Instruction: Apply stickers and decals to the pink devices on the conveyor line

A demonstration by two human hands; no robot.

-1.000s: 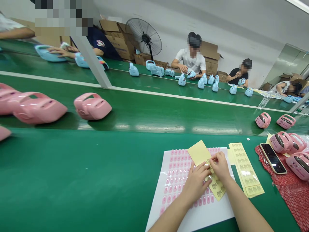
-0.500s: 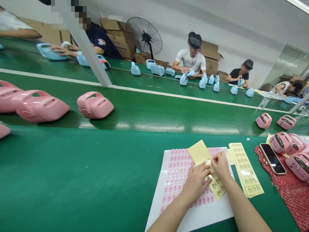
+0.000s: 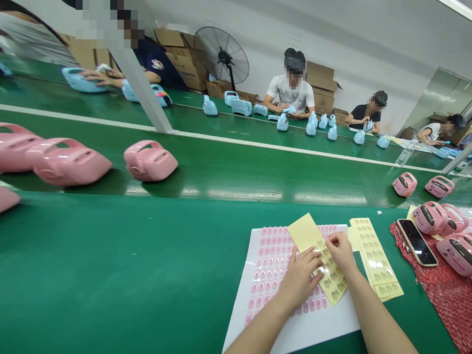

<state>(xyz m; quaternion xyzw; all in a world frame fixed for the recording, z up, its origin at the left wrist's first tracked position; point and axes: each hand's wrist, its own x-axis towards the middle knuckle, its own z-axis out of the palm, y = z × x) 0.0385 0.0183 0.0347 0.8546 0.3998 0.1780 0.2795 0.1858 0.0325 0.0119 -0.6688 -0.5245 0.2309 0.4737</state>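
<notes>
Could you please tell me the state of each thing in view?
Left hand: resting on the yellow sticker sheet, fingers spread.
Right hand: fingers pinched together at the sheet's edge.
Yellow sticker sheet: upper end bare, lower part bearing stickers.
White sheet with pink stickers: flat, partly covered.
Phone: face up, screen dark.
Fan: upright; whether running, unclear.
Cardboard box: flap open.
Pink cases on belt: handles up.

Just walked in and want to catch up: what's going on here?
The left hand rests on a yellow label sheet, which lies over a white sheet bearing pink ovals. The right hand pinches at the label sheet's edge; whether it holds a label is too small to tell. More yellow label sheets lie further right, then a phone beside pink handled cases. Opposite, a co-worker in white handles a light-blue case.
</notes>
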